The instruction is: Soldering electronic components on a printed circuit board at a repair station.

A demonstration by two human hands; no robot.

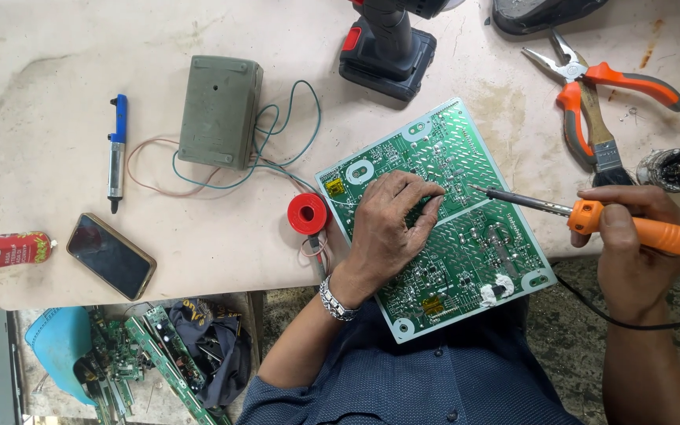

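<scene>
Our left hand point(387, 228) lies palm-down on the green circuit board point(466, 260), fingers curled together with the fingertips point(426, 197) pinched near the board's middle; they seem to hold a thin strand of solder wire, though it is too fine for us to be sure. Our right hand point(631, 236) is clamped around the orange handle of the soldering iron point(592, 214), whose long axis runs nearly level from right to left, the metal tip point(474, 188) just right of the left fingertips and down at the board's surface. The left hand is therefore the one already at the joint; the iron reaches in from the right.

The board sits tilted at the near edge of the table point(57, 118), partly overhanging our lap. Just left of it stands a red solder spool point(308, 213) (its wire trailing toward the board). Farther left lie a phone point(111, 255), a blue desoldering pump point(117, 149) and a grey-green box with wires point(219, 112); far right, orange-handled pliers point(592, 86) and a brush point(604, 142).
</scene>
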